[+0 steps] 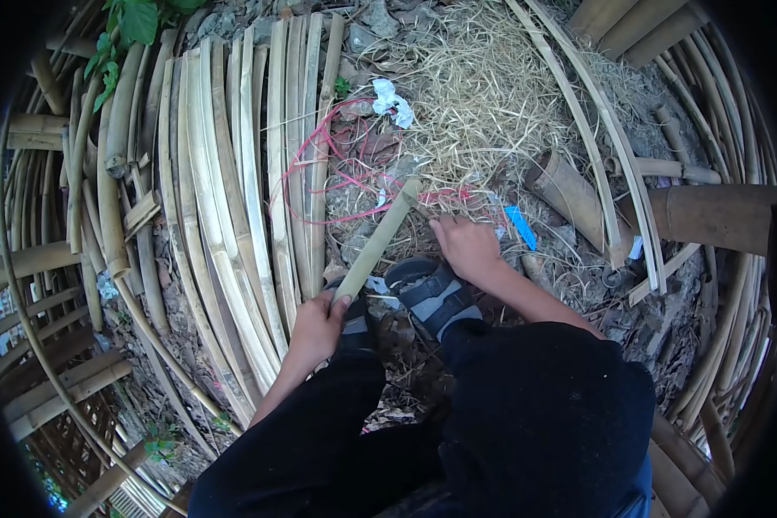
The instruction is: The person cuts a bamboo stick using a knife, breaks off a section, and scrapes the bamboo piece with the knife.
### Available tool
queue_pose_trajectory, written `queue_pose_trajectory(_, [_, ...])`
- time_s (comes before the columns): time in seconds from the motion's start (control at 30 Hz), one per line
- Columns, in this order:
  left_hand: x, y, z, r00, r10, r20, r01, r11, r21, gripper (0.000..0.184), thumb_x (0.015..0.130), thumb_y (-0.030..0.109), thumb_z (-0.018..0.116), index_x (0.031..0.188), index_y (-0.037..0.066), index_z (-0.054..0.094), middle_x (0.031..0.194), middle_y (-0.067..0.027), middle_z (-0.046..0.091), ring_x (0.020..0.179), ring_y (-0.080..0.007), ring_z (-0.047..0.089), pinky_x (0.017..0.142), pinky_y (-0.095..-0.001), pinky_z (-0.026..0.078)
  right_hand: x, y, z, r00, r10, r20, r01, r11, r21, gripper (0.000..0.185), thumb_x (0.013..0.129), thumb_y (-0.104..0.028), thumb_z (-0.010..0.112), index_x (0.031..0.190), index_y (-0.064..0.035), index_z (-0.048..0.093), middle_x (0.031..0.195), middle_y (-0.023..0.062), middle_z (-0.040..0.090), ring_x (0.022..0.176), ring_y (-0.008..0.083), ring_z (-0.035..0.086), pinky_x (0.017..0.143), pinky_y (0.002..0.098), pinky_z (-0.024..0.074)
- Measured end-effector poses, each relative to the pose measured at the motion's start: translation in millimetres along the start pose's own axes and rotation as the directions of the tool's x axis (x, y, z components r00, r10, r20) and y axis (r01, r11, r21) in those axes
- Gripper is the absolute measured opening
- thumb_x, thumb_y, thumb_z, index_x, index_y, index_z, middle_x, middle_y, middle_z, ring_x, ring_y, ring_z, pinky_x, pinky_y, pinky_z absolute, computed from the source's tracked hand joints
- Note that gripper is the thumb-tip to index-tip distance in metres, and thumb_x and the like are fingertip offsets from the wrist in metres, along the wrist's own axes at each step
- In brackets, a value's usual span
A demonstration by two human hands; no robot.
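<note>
My left hand [319, 323] is closed around the lower end of a short, flat bamboo strip [375, 246], which slants up and to the right in front of my feet. Near the strip's upper end is my right hand [464, 245], its fingers curled around a dark, thin thing that meets the strip; I cannot make out what it is. Pink string [298, 168] lies in loose loops beyond the strip, beside a crumpled white scrap [393, 104].
Long split bamboo strips [211, 164] lie side by side at the left. Pale shavings [483, 104] cover the ground ahead. A thick bamboo piece [570, 194], two long strips [609, 138] and a blue scrap [520, 227] lie at the right. Sandals [432, 293] are below my hands.
</note>
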State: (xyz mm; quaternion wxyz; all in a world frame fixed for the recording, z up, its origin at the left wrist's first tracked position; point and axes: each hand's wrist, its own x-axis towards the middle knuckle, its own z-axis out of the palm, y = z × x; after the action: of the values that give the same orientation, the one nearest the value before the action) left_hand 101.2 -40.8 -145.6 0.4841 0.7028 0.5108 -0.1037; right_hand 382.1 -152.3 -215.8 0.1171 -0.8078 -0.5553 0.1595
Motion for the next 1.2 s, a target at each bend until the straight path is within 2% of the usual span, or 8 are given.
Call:
queue_pose_trajectory(0.03, [2.1,-1.7,0.2,1.0,0.023,0.004,-0.023,1.0,-0.012,0.033,0.105,0.025,0.06,0.087,-0.003,0.061,0.06,-0.0016,0.052,0.053,-0.0099,0.047,0.051,-0.032,0.038,-3.5,-4.5,-3.7,1.0,0.0,-0.003,0.0,1.0,-0.002,0.037,0.106,-0.032,0.05,0.092,-0.0016,0.066,0.076,0.017,0.071,0.06,0.0338,0.07,0.053,0.0455,0.057])
queue_pose_trajectory(0.37, [-0.8,10.0,-3.6,1.0,-0.009,0.015,0.01,1.0,-0.007,0.034,0.105,0.025,0.06,0.086,-0.003,0.061,0.06,-0.0026,0.052,0.053,-0.0107,0.047,0.052,-0.0327,0.039,-15.4,-10.7,-13.2,0.996,-0.044,0.076,0.038,0.996,0.078,0.043,0.108,-0.034,0.044,0.091,-0.0009,0.067,0.078,0.0199,0.071,0.063,0.0372,0.071,0.058,0.0489,0.058])
queue_pose_trajectory(0.43, [-0.3,7.8,-3.2,1.0,0.0,0.015,0.0,1.0,0.02,0.034,0.105,0.025,0.059,0.087,-0.003,0.061,0.06,-0.0035,0.053,0.054,-0.0119,0.048,0.053,-0.0338,0.04,-4.8,-1.8,-18.6,0.98,0.1,0.173,-0.112,0.992,0.065,0.041,0.107,-0.034,0.046,0.093,-0.0014,0.067,0.08,0.0204,0.07,0.07,0.039,0.07,0.063,0.0493,0.056])
queue_pose_trajectory(0.53, [-0.6,8.1,-2.7,1.0,0.005,0.002,-0.005,1.0,0.015,0.034,0.105,0.025,0.059,0.087,-0.004,0.061,0.061,-0.0042,0.053,0.056,-0.0126,0.048,0.054,-0.0346,0.041,-20.7,-9.7,-9.8,0.996,-0.029,0.086,0.023,0.997,0.074,0.042,0.107,-0.034,0.046,0.091,-0.0017,0.067,0.073,0.02,0.069,0.065,0.0395,0.069,0.06,0.0504,0.0555])
queue_pose_trajectory(0.67, [-1.3,12.3,-3.4,1.0,0.006,0.001,-0.006,0.999,0.052,0.034,0.105,0.025,0.059,0.087,-0.004,0.061,0.061,-0.0046,0.053,0.056,-0.0128,0.049,0.055,-0.0346,0.041,-9.9,1.6,-14.9,0.993,0.066,0.097,-0.074,0.994,0.083,0.042,0.107,-0.035,0.046,0.091,-0.0019,0.067,0.071,0.0201,0.068,0.064,0.0403,0.069,0.06,0.051,0.0554])
queue_pose_trajectory(0.97, [-0.6,11.3,-3.3,1.0,-0.001,0.001,0.001,0.999,0.047,0.035,0.105,0.025,0.059,0.087,-0.004,0.06,0.061,-0.0049,0.052,0.056,-0.0131,0.048,0.055,-0.0348,0.041,-13.0,-7.7,-7.2,0.999,-0.033,-0.007,0.034,0.991,0.129,0.046,0.107,-0.035,0.046,0.084,-0.0018,0.067,0.062,0.0212,0.064,0.06,0.0423,0.066,0.058,0.053,0.0532])
queue_pose_trajectory(1.03, [-0.4,9.5,-2.7,1.0,0.003,-0.003,-0.003,0.999,0.054,0.033,0.103,0.024,0.06,0.088,-0.005,0.061,0.062,-0.0184,0.06,0.055,-0.0327,0.06,0.058,-0.0441,0.046,-1.5,0.8,-14.7,0.996,0.047,0.081,-0.057,0.99,0.132,0.046,0.108,-0.034,0.042,0.091,-0.0002,0.069,0.068,0.0222,0.068,0.064,0.0397,0.07,0.06,0.0538,0.0556])
queue_pose_trajectory(1.2, [-1.2,14.6,-4.5,1.0,0.02,-0.016,-0.019,0.998,0.06,0.033,0.103,0.024,0.06,0.088,-0.005,0.061,0.062,-0.0187,0.059,0.055,-0.0331,0.059,0.058,-0.0445,0.045,-11.0,-7.6,-10.0,0.997,-0.019,0.072,0.006,0.985,0.171,0.047,0.108,-0.035,0.041,0.091,-0.0001,0.067,0.073,0.0235,0.069,0.067,0.0425,0.069,0.064,0.0544,0.0558])
